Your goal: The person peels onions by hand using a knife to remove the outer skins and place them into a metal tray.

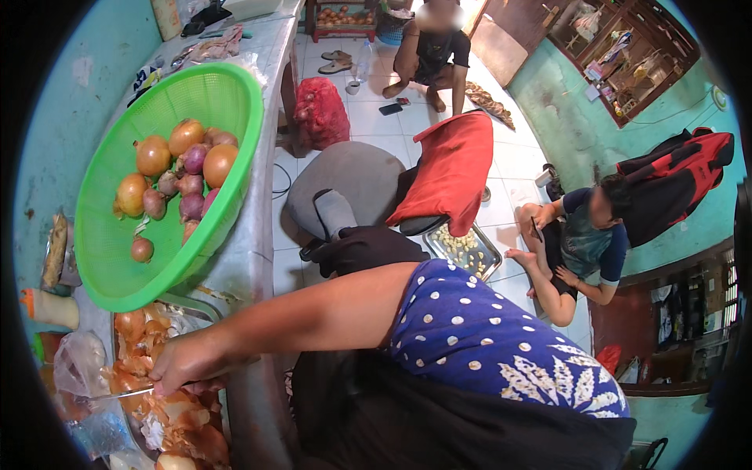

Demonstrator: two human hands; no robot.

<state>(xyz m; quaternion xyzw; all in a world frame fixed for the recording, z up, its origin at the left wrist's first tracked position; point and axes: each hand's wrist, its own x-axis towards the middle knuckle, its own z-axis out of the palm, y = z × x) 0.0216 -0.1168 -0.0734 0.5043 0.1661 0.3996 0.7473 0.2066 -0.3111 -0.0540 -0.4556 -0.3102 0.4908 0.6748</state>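
Note:
My right hand [191, 361] reaches across to the counter and grips a knife [120, 393], its thin blade pointing left. Beneath the hand lies a metal tray [194, 306] heaped with brown onion skins [191, 414]. A pale, partly peeled onion [175, 461] shows at the bottom edge of the view. Beside the tray, a green plastic basket [235, 258] holds several yellow onions [154, 155] and smaller red onions [191, 207]. My left hand is out of view. The forearm and hand hide part of the tray.
Clear plastic bags [81, 361] crowd the tray's left side. On the floor are a grey round cushion [346, 170], a red net sack [321, 111] and a metal tray of peeled cloves [496, 258]. One person [587, 241] sits at right; another [437, 59] squats farther back.

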